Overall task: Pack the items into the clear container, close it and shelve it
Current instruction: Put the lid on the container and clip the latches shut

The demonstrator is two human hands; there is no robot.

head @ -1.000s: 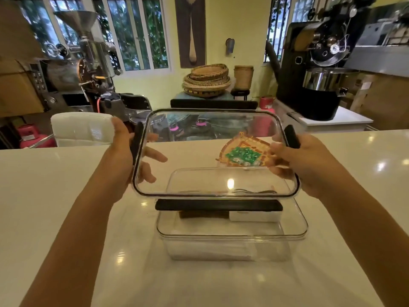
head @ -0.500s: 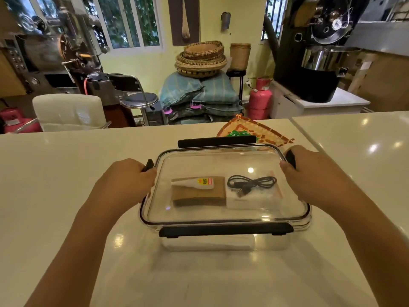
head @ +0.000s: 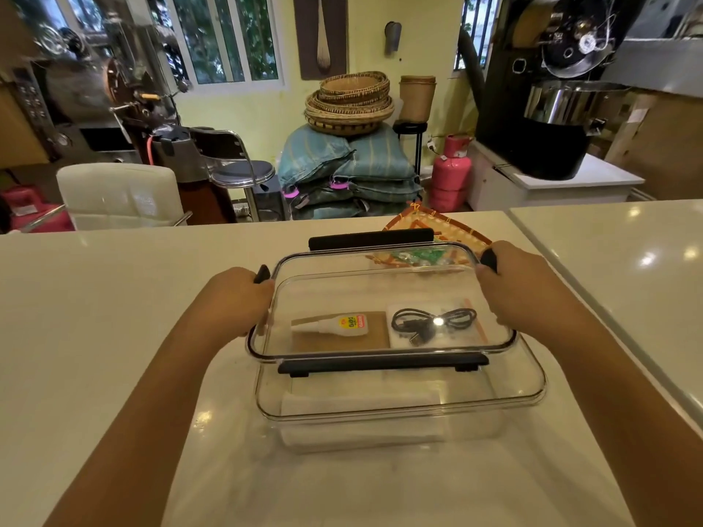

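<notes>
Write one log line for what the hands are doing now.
step: closing | left hand, right hand: hold lid | lid: above container, unlatched | inside: glue bottle, cable

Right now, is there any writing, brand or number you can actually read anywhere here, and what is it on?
"501": on the yellow and red label of the small white glue bottle lying inside the clear container.
Smaller print on the red part of that label: too blurred to read.
Nothing else in view carries readable text, including the lid and the machines behind.
</notes>
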